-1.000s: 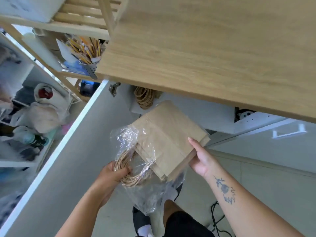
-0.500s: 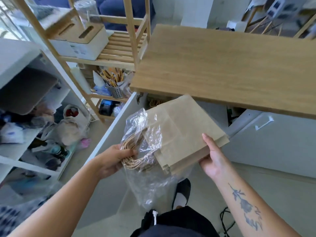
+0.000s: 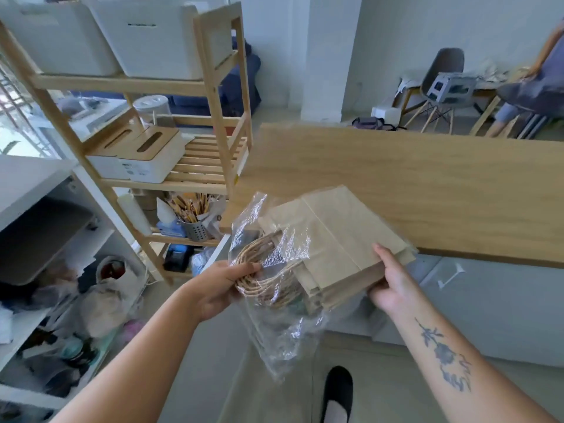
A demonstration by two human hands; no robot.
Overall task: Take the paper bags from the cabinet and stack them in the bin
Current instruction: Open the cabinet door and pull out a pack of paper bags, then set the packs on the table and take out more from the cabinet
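Note:
A flat stack of brown paper bags (image 3: 341,239) lies half inside a crinkled clear plastic wrapper (image 3: 274,325), held in front of me above the floor. My left hand (image 3: 219,285) grips the bundle of twisted paper handles (image 3: 262,270) through the plastic. My right hand (image 3: 387,282) holds the stack's far right end, thumb on top. The white cabinet (image 3: 488,300) stands under the wooden countertop (image 3: 412,190) just behind the bags. Two white bins (image 3: 158,38) sit on the top shelf of the wooden rack at upper left.
The wooden rack (image 3: 213,117) holds tissue boxes (image 3: 146,157) and a metal cup of pencils (image 3: 195,221). A cluttered white shelf unit (image 3: 45,270) fills the left. My foot (image 3: 337,392) is on the floor below. A person sits at a table at far right (image 3: 537,87).
The view has risen from under the countertop to above it. Both hands kept their hold and lifted the wrapped bag stack out and up, away from the cabinet.

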